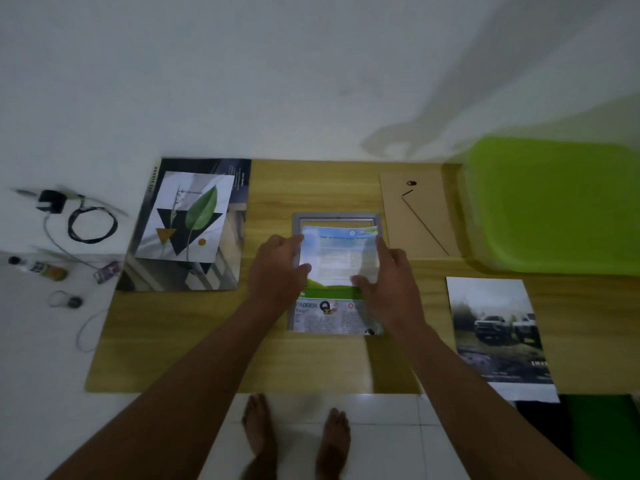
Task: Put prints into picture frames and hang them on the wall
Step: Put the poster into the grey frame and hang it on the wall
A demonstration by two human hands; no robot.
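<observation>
Bare feet [259, 431] are standing on white floor tiles [381, 410] at the near edge of the wooden surface [194, 341]. Both forearms are reaching forward over it.

Left hand [277, 271] is pinching the left edge of the flyer print [337, 258], thumb on top. Right hand [391, 285] is gripping the right edge, thumb lying on the sheet and index finger running up along the margin. The print is lying over the grey picture frame [334, 216] at mid-surface. Its far end is bowing up slightly and its near end is sitting flat in the frame opening.

Handling, judged: the print is looking like thin glossy paper, very light and limp, prone to creasing. The side edges, as held now, are the sensible hold. The frame is looking light and rigid; whether a pane is fitted, I cannot tell.

Surroundings:
- A brown backing board [415, 220] with a hanger is lying just beside the frame on the right, probably going on next.
- A truck print [498, 334] is overhanging the near right edge.
- A leaf print [187, 220] is resting on a larger dark poster [228, 271] to the left.
- A lime-green plastic item [554, 202] is occupying the far right.
- A charger with cable [52, 200] and a small bottle [41, 268] are lying off to the left.

Nothing is blocking the frame.
</observation>
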